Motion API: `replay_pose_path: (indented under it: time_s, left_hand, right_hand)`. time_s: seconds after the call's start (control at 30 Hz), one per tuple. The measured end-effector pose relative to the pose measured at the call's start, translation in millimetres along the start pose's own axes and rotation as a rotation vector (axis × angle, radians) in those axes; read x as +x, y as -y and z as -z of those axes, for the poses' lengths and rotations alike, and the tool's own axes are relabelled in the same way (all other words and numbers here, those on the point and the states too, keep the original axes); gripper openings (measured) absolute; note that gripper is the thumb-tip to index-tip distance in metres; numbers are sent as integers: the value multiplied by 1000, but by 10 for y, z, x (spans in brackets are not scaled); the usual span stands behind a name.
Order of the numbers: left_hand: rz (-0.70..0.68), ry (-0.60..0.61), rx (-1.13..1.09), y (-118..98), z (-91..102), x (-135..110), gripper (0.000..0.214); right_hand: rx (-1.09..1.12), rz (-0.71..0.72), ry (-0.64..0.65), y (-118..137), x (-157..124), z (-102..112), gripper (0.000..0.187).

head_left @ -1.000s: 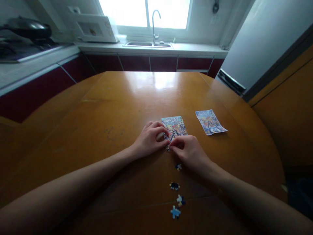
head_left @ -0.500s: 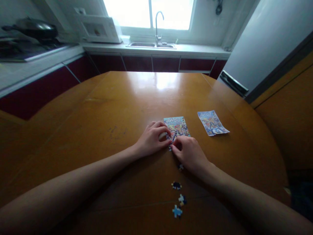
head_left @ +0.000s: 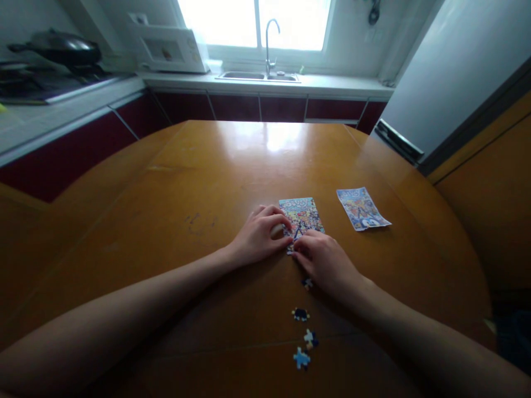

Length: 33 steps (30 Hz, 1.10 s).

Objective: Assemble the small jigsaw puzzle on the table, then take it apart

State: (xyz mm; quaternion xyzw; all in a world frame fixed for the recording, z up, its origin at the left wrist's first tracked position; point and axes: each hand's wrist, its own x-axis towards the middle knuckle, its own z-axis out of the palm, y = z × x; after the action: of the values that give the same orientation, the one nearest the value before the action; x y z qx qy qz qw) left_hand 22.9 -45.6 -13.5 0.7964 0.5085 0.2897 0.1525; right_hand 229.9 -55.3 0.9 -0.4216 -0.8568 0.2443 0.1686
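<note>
My left hand (head_left: 258,236) and right hand (head_left: 327,261) meet, fingers curled, at the near edge of the puzzle (head_left: 302,212), which runs lengthwise away from me; whether they pinch anything, I can't tell

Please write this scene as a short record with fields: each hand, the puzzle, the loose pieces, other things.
Left hand: fingers curled at the near left corner of the puzzle
Right hand: fingertips at the puzzle's near edge
Loose pieces: a few, on the table, nearer the person than the hands
Printed sheet: flat, right of the puzzle, apart from it
</note>
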Motion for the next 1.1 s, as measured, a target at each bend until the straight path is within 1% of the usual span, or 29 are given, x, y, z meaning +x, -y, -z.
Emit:
replay_pose_path:
  time_s: [0.27, 0.5, 0.6, 0.73, 0.83, 1.1]
  left_hand:
    - [5, 13, 0, -16, 12, 7, 14]
    - [19, 11, -3, -36, 15, 7, 15]
    - [14, 43, -8, -40, 41, 17, 16]
    - [-26, 108, -12, -14, 83, 38, 26]
    - [-35, 133, -9, 12, 99, 52, 31]
    - [-26, 134, -11, 18, 88, 42, 30]
  right_hand:
    - [27, 24, -14, 8, -2, 10, 12]
    - [-78, 98, 20, 39, -11, 52, 21]
    - [-124, 130, 37, 38, -17, 88, 23]
    - [-135, 141, 66, 23, -25, 136, 24]
    - [-113, 153, 75, 20, -28, 164, 23]
    - [-125, 155, 70, 20, -17, 183, 22]
